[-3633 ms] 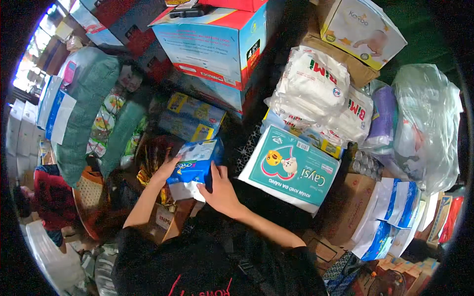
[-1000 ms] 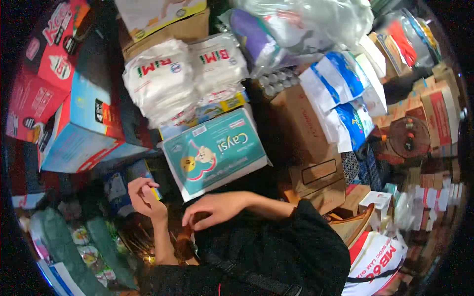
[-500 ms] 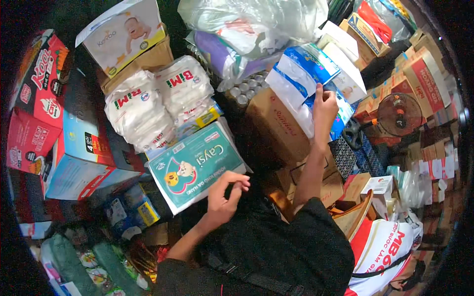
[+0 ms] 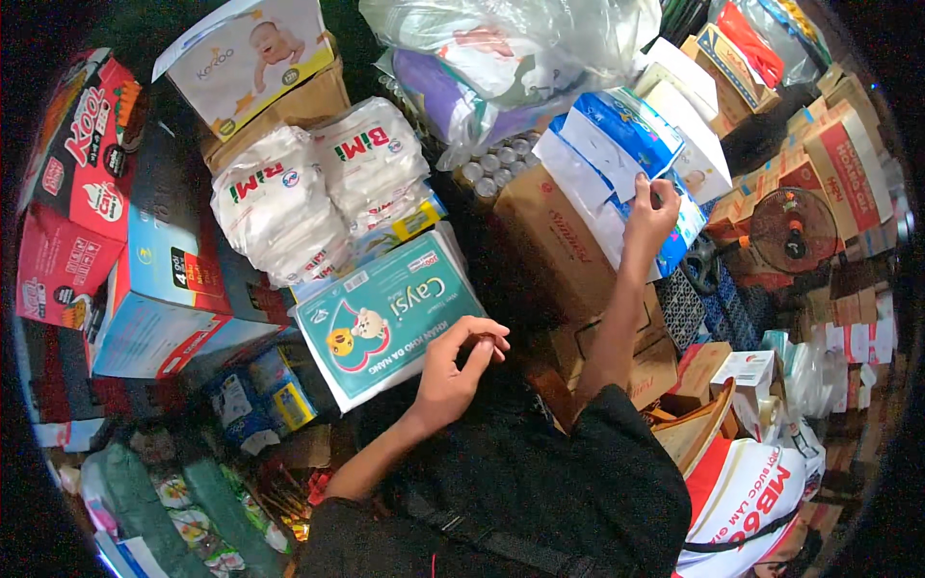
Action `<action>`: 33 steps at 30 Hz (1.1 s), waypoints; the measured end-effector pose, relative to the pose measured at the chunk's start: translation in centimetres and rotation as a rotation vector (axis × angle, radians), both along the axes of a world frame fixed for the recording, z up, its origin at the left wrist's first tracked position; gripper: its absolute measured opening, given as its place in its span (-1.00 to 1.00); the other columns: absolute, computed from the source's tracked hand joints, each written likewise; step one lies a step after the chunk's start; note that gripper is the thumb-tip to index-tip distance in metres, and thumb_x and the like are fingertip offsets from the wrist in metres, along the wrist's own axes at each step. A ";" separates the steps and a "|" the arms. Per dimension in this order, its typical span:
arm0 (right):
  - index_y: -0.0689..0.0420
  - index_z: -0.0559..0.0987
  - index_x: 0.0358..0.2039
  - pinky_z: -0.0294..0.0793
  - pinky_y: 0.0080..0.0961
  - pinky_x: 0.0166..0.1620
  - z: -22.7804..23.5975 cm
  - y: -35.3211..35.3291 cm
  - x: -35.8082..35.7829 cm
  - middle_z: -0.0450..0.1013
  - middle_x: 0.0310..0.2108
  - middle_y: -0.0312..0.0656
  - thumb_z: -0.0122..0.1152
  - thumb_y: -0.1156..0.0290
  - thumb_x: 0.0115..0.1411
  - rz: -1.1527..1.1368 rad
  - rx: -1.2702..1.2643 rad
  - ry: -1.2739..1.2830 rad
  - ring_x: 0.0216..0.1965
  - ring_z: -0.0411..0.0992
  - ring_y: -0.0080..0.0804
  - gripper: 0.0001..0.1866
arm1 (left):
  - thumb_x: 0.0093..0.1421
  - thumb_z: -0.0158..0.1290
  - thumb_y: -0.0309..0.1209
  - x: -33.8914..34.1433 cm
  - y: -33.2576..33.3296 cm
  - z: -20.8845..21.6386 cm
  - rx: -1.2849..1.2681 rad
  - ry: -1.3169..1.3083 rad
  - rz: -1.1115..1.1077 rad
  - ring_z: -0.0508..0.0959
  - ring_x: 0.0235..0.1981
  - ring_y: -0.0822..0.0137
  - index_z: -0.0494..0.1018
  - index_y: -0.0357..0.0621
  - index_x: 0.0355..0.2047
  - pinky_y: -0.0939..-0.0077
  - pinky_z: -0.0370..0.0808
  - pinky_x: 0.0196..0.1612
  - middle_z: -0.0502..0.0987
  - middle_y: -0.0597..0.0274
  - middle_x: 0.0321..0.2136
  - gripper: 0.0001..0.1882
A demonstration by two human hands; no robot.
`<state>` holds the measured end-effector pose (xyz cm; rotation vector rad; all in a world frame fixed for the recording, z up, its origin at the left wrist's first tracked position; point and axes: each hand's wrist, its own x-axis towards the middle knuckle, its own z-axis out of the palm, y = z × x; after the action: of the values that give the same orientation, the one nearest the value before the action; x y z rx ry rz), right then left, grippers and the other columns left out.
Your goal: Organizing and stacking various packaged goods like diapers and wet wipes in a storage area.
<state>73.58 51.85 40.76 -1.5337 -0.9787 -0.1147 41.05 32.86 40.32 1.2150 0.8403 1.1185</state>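
My right hand (image 4: 651,217) reaches to the blue-and-white pack (image 4: 617,130), its thumb and forefinger curled closed at the edge of the pack's loose flap. This pack rests on a brown carton (image 4: 554,231), its white inner side showing. My left hand (image 4: 458,371) hovers by the lower right corner of a teal pack of dry wipes (image 4: 381,328), apart from its printed top. Its thumb and fingers bend together in a pinch; whatever is between the tips is too small to make out. White plastic-wrapped packs (image 4: 279,197) stand just beyond the teal pack.
A red noodle carton (image 4: 82,212) and a light-blue carton (image 4: 164,289) stand at left. Clear plastic bags (image 4: 520,48) fill the far middle, with cans (image 4: 496,169) below them. On the right are a fan (image 4: 792,229), a white-and-red bag (image 4: 737,491) and stacked boxes.
The view has shifted, so most things sit a little further right. My right hand's thumb and forefinger now form a wider ring at the flap. My left fingers have curled slightly more.
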 end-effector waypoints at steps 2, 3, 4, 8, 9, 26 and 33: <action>0.24 0.55 -0.41 0.47 -0.31 -0.12 0.2 -1.0 -0.4 0.38 -0.30 -0.13 0.42 0.35 0.32 -0.018 0.061 -0.015 -0.30 0.42 -0.27 -0.72 | 0.53 0.01 -0.49 0.1 0.3 -0.4 -0.083 -0.068 -0.007 0.62 -0.17 0.42 0.56 -0.26 0.02 0.47 0.57 -0.01 0.62 0.18 -0.16 -0.82; 0.25 0.54 -0.41 0.47 -0.32 -0.12 0.3 -1.5 -0.7 0.41 -0.28 -0.12 0.41 0.36 0.33 -0.031 0.092 -0.070 -0.30 0.42 -0.27 -0.72 | 0.54 0.01 -0.49 0.2 0.5 -0.6 -0.078 -0.079 0.005 0.62 -0.16 0.42 0.56 -0.25 0.03 0.47 0.57 0.00 0.62 0.19 -0.16 -0.82; 0.25 0.52 -0.41 0.46 -0.34 -0.12 0.4 -2.4 -0.9 0.43 -0.24 -0.10 0.39 0.37 0.34 -0.044 0.098 -0.127 -0.29 0.42 -0.29 -0.72 | 0.54 0.01 -0.48 0.4 0.8 -0.8 -0.084 -0.089 0.015 0.61 -0.16 0.42 0.55 -0.25 0.04 0.46 0.57 0.01 0.62 0.20 -0.15 -0.82; 0.24 0.41 -0.43 0.39 -0.51 -0.14 0.1 -6.6 -1.9 0.54 -0.03 -0.05 0.34 0.44 0.35 0.146 -0.109 0.149 -0.24 0.40 -0.42 -0.70 | 0.53 0.02 -0.45 1.5 2.8 -1.7 -0.135 -0.170 -0.008 0.63 0.01 0.34 0.47 -0.22 0.18 0.40 0.57 0.09 0.61 0.15 0.04 -0.72; 0.25 0.42 -0.42 0.39 -0.52 -0.15 0.0 -7.5 -2.1 0.54 -0.05 -0.07 0.34 0.45 0.34 0.136 -0.059 0.196 -0.24 0.41 -0.45 -0.72 | 0.53 0.02 -0.44 1.9 3.5 -2.0 -0.149 -0.201 -0.015 0.64 0.06 0.31 0.45 -0.21 0.23 0.38 0.57 0.11 0.61 0.14 0.11 -0.68; 0.22 0.44 -0.49 0.24 0.06 0.45 -3.8 -15.2 2.1 0.35 0.35 0.54 0.16 0.38 0.17 0.759 0.289 0.324 0.43 0.34 0.31 -0.81 | 0.37 0.32 -0.23 7.4 7.1 -2.3 -0.172 -0.123 -0.077 0.36 0.42 0.11 -0.03 -0.14 0.63 0.17 0.27 0.49 0.28 -0.08 0.45 0.00; 0.39 0.19 0.34 0.27 0.09 0.49 1.6 -14.9 -4.9 0.20 0.46 0.28 0.31 0.09 0.25 0.942 0.333 0.407 0.42 0.34 0.10 -0.14 | 0.36 0.32 -0.42 3.5 4.0 0.2 0.010 -0.221 0.189 0.38 0.41 0.12 -0.08 -0.17 0.63 0.14 0.37 0.44 0.30 -0.03 0.43 0.01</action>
<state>68.69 36.90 42.33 -0.6433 -1.1776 0.6456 44.59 36.86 40.56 1.0133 0.7913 1.3838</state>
